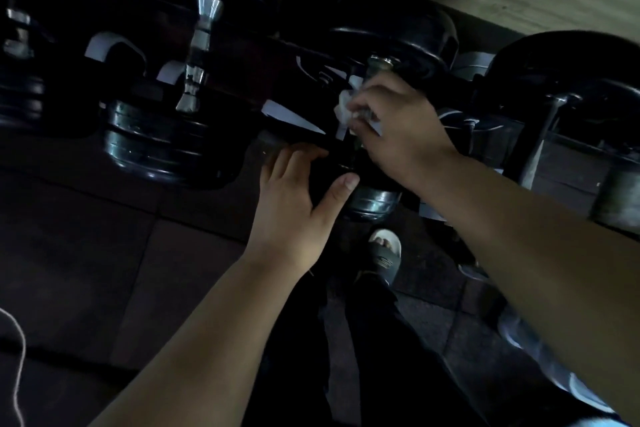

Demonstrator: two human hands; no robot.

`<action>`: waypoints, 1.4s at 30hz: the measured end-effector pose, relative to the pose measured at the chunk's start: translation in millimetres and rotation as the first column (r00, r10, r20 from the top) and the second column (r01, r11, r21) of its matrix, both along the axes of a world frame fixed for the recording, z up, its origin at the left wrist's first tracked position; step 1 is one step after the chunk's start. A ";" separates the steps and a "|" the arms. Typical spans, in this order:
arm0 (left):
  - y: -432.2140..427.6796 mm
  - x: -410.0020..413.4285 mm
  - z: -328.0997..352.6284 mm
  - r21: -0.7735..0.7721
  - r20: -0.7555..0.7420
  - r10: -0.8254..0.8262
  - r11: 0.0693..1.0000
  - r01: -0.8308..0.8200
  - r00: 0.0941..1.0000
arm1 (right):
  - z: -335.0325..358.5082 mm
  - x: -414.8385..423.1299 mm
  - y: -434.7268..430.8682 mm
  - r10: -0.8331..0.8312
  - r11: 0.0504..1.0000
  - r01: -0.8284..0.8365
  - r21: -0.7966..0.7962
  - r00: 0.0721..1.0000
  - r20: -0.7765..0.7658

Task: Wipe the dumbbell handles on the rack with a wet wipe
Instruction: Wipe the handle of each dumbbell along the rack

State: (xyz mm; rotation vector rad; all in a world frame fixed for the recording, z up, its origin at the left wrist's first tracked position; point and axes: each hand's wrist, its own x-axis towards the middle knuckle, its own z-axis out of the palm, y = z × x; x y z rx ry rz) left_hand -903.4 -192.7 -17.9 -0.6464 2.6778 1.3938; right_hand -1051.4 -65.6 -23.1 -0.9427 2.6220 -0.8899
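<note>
A black dumbbell [391,35] lies on the dark rack [304,55] at the centre of the view. My right hand [398,125] is wrapped around its chrome handle, which is mostly hidden, with a crumpled white wet wipe [346,104] pressed between fingers and handle. My left hand [298,198] rests on the dumbbell's near black head [374,201], fingers spread, thumb on its side. To the left, another dumbbell shows a bare shiny chrome handle [199,52] between black plates.
More black dumbbells sit at the far left [20,28] and far right [571,80] of the rack. Below are dark rubber floor tiles [104,253], my dark trousers and a sandalled foot [384,253]. A thin white cord [17,357] hangs at lower left.
</note>
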 end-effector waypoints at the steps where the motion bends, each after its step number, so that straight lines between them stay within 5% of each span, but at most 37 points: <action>1: 2.1 0.7 -0.7 0.008 -0.009 0.017 1.000 -0.016 1.000 | 0.3 2.3 1.5 0.058 0.998 -0.059 0.017 0.998 0.015; 6: 6.0 2.0 -0.7 0.097 0.037 0.061 0.993 -0.065 0.997 | 1.8 -6.0 14.1 0.240 0.959 -0.248 0.134 0.968 0.077; 11: 5.7 3.5 -3.8 0.125 0.025 0.072 0.989 -0.075 0.997 | 6.4 -26.7 14.5 0.047 0.996 -0.048 0.069 0.999 0.016; 16: 11.3 3.5 -6.5 0.114 0.003 0.115 0.987 -0.114 0.993 | 0.8 9.4 15.9 0.002 0.998 -0.015 0.058 0.977 0.213; 19: 11.9 4.1 -6.2 0.112 0.008 0.121 0.986 -0.121 0.993 | 2.7 11.1 11.1 -0.206 0.978 0.207 0.016 0.952 0.227; 22: 12.4 4.5 -5.4 0.103 0.012 0.125 0.987 -0.126 0.992 | -3.4 -3.0 2.4 -0.508 0.832 0.549 -0.078 0.811 0.289; 25: 13.3 4.0 -3.8 0.094 0.019 0.130 0.987 -0.131 0.991 | -12.0 -6.3 -2.8 -0.587 0.738 0.664 -0.117 0.718 0.374; 31: 12.2 1.5 5.7 0.116 0.064 0.134 0.983 -0.141 0.989 | 0.4 5.3 18.4 -0.371 0.924 0.373 0.091 0.805 0.464; 38: -4.6 -2.6 55.9 0.121 0.230 0.155 0.975 -0.186 0.961 | 66.7 0.0 20.8 -0.295 0.954 0.280 0.110 0.800 0.523; 42: -11.9 3.7 115.3 0.018 0.154 0.207 0.977 -0.212 0.966 | 119.1 2.0 20.2 -0.221 0.975 0.186 0.119 0.829 0.514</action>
